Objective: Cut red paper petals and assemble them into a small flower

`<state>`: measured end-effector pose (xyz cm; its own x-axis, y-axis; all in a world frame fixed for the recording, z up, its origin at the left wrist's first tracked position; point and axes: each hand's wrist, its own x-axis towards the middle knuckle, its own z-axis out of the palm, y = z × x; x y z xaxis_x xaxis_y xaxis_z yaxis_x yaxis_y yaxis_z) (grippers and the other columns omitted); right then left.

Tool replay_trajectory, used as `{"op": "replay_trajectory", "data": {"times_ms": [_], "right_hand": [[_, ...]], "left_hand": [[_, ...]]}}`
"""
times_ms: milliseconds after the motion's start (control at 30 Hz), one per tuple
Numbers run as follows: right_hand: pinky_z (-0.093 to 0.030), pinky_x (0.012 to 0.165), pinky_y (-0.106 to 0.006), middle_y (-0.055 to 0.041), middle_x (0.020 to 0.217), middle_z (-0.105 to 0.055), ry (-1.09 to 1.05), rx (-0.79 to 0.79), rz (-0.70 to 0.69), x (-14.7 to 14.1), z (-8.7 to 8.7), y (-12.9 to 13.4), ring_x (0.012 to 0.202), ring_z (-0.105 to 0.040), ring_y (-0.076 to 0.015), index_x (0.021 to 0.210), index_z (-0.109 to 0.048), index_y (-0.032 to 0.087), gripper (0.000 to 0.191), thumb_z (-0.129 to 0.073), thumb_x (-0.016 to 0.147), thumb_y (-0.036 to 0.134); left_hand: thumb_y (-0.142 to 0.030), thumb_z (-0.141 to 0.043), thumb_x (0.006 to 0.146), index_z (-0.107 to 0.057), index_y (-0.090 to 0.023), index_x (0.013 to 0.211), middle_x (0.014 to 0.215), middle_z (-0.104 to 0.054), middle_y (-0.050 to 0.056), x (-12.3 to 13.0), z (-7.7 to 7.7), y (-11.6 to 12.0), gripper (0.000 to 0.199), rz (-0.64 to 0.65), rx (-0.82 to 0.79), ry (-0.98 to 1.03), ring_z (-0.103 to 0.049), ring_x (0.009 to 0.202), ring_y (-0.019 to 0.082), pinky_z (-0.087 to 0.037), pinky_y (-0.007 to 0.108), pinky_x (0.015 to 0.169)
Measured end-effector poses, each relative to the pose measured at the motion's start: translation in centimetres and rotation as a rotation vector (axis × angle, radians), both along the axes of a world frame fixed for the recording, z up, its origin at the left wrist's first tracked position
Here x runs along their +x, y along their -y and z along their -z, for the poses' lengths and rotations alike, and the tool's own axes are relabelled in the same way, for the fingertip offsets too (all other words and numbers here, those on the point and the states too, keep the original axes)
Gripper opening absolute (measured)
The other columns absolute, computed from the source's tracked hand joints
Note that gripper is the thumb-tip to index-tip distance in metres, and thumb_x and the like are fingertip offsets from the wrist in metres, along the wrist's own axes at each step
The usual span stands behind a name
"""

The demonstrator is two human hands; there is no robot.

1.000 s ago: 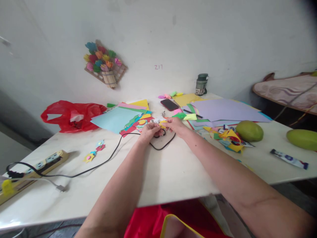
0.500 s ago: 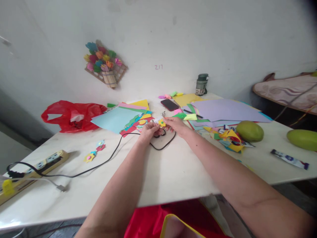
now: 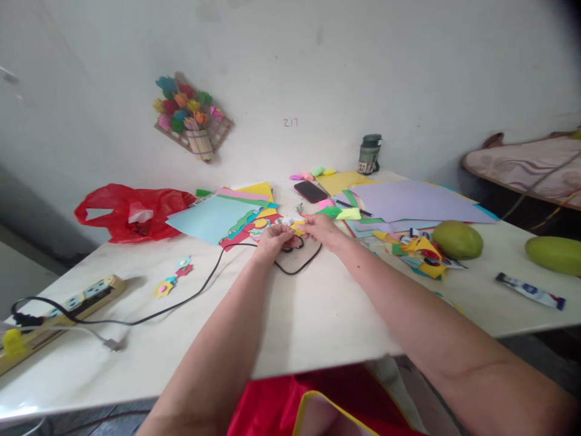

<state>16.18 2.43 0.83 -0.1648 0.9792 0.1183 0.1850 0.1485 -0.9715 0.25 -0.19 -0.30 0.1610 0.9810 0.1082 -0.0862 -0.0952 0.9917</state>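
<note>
Above the middle of the table, my right hand [image 3: 321, 231] is closed with thumb and fingers on a small yellow paper flower [image 3: 298, 227]. Close against it, my left hand [image 3: 275, 239] is in a pinch; what lies between its fingertips is hidden. Just behind the fingers is a white object [image 3: 290, 218], mostly covered, whose kind I cannot tell. A black cord [image 3: 296, 272] loops under both hands. Left of them, several small paper flowers [image 3: 184, 270] in blue, red and yellow lie on the tabletop.
A power strip [image 3: 97, 293] sits at the left, with a red plastic bag [image 3: 131, 212] behind it. Coloured paper sheets [image 3: 213, 217], a phone [image 3: 311, 192] and lilac paper [image 3: 408, 201] lie at the back. Paper scraps [image 3: 426, 257], green fruit [image 3: 457, 240] and a tube [image 3: 530, 290] are right.
The yellow flower has turned between my fingers, so its green centre no longer shows. Both hands stay in nearly the same place.
</note>
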Motion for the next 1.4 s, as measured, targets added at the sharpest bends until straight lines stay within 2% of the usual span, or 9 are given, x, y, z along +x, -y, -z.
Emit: {"op": "replay_trajectory", "data": {"times_ms": [133,200,367,600,700,867,1100,1233,1400], "right_hand": [[-0.029,0.037,-0.018,-0.0001,0.059,-0.061,-0.078,-0.026,-0.06,0.27,-0.32,0.17,0.048,-0.051,-0.0085,0.07,-0.063,0.015,0.028,-0.07,0.077,0.041],[-0.03,0.036,-0.018,-0.0012,0.062,-0.064,-0.105,-0.039,-0.064,0.35,-0.46,0.28,0.049,-0.052,-0.0089,0.073,-0.065,0.015,0.03,-0.07,0.077,0.044],[-0.03,0.038,-0.018,0.0026,0.052,-0.057,-0.049,-0.016,-0.042,0.11,-0.3,0.3,0.047,-0.048,-0.008,0.061,-0.059,0.016,0.028,-0.078,0.068,0.035],[-0.03,0.038,-0.018,0.0044,0.045,-0.051,0.006,0.003,0.012,-0.3,-0.16,0.29,0.043,-0.043,-0.007,0.054,-0.054,0.016,0.026,-0.074,0.071,0.02],[-0.03,0.037,-0.018,0.0042,0.045,-0.051,-0.002,-0.008,-0.004,-0.15,-0.33,0.33,0.043,-0.044,-0.0072,0.055,-0.055,0.016,0.026,-0.076,0.07,0.023],[-0.03,0.036,-0.017,-0.0011,0.06,-0.065,-0.13,-0.067,-0.052,0.3,-0.61,0.32,0.047,-0.051,-0.008,0.072,-0.066,0.014,0.024,-0.069,0.079,0.036],[-0.03,0.038,-0.016,0.0006,0.054,-0.061,-0.111,-0.059,0.007,0.17,-0.32,0.0,0.045,-0.049,-0.0062,0.064,-0.062,0.014,0.017,-0.065,0.081,0.016],[-0.03,0.039,-0.016,0.0021,0.05,-0.058,-0.054,-0.017,-0.032,0.28,-0.37,0.12,0.044,-0.048,-0.0065,0.06,-0.059,0.015,0.021,-0.065,0.079,0.017],[-0.031,0.039,-0.017,0.0027,0.049,-0.056,-0.021,0.01,-0.081,0.4,-0.48,0.33,0.044,-0.047,-0.007,0.06,-0.06,0.015,0.021,-0.066,0.079,0.021]], "left_hand": [[-0.044,-0.081,0.056,-0.059,-0.014,0.071,0.065,-0.067,0.004,0.05,-0.02,-0.03,0.04,-0.019,-0.002,0.018,-0.06,0.052,0.011,-0.046,0.022,0.053],[-0.044,-0.081,0.057,-0.059,-0.014,0.071,0.066,-0.067,0.004,0.08,-0.02,-0.04,0.04,-0.024,-0.001,0.016,-0.06,0.052,0.011,-0.045,0.022,0.052],[-0.043,-0.078,0.062,-0.059,-0.013,0.072,0.066,-0.067,0.004,0.15,-0.03,0.1,0.036,-0.016,0.02,-0.015,-0.06,0.053,0.011,-0.045,0.022,0.053],[-0.04,-0.079,0.061,-0.059,-0.014,0.071,0.066,-0.067,0.004,0.25,-0.19,0.12,0.034,-0.002,-0.001,-0.05,-0.06,0.054,0.012,-0.046,0.023,0.055],[-0.039,-0.079,0.06,-0.059,-0.014,0.07,0.065,-0.067,0.004,0.26,-0.29,0.17,0.034,0.0,-0.003,-0.047,-0.06,0.053,0.012,-0.046,0.023,0.054],[-0.04,-0.078,0.061,-0.058,-0.013,0.07,0.064,-0.067,0.004,0.25,-0.27,0.31,0.034,-0.034,-0.001,0.006,-0.06,0.052,0.011,-0.045,0.022,0.053],[-0.042,-0.077,0.061,-0.059,-0.013,0.072,0.066,-0.067,0.005,0.03,0.09,-0.06,0.035,-0.006,-0.005,0.02,-0.061,0.054,0.012,-0.046,0.022,0.053],[-0.046,-0.074,0.062,-0.06,-0.014,0.072,0.068,-0.068,0.006,-0.16,0.15,-0.23,0.036,-0.004,-0.027,0.045,-0.063,0.054,0.014,-0.048,0.025,0.055],[-0.042,-0.08,0.056,-0.058,-0.015,0.07,0.063,-0.067,0.004,-0.03,-0.06,0.02,0.037,-0.015,-0.019,0.038,-0.061,0.052,0.012,-0.047,0.023,0.054]]}}
